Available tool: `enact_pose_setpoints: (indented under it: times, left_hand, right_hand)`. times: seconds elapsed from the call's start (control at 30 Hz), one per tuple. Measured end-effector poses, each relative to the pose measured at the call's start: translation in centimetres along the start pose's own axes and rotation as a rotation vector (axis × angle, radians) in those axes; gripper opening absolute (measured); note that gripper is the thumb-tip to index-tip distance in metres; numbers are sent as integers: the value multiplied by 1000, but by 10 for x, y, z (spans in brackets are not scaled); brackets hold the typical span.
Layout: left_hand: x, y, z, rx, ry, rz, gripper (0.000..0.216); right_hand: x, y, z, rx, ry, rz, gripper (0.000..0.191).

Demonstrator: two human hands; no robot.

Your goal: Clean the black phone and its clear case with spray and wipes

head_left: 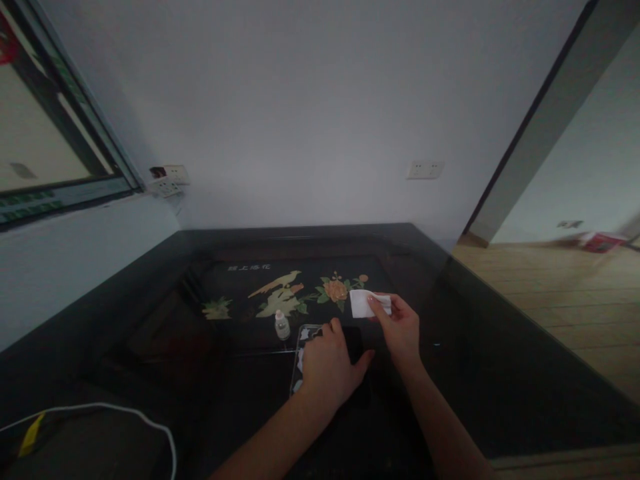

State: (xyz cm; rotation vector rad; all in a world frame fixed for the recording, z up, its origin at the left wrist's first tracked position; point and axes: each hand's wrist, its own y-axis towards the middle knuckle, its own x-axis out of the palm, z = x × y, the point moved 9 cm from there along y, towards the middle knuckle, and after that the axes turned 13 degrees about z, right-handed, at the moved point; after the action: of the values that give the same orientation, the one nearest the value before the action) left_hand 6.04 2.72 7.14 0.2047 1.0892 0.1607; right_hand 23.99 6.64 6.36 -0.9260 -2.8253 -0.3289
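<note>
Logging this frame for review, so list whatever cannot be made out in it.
Head view: flat dark object, mostly covered by the left hand, in dim light.
Head view: small bottle, label too small to read.
Head view: white sheet, one end hidden by fingers of the right hand.

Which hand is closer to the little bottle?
Left. The left hand lies on the phone case just right of the bottle; the right hand is farther right, fingers pinching a white wipe.

- Reaching in from the near edge with both bare forearms, converging toward the middle.
- Resting the left hand (327, 363) palm down, fingers loosely bent, thumb spread rightward.
- Pinching with the right hand (400, 327), slightly farther and right, thumb against fingertips.
</note>
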Motion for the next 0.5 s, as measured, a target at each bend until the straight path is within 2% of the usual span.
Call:
enact_pose_setpoints:
  times: [0.13, 0.27, 0.5]
  left_hand:
    - [19, 5, 0, -91, -32, -27, 68]
    - [33, 7, 2, -92, -43, -48, 70]
    - [40, 12, 9, -44, 208, -130, 62]
  right_hand:
    - [-2, 3, 0, -10, 1, 13, 42]
    - [-1, 4, 0, 9, 12, 9, 41]
    - [-2, 5, 0, -13, 34, 2, 42]
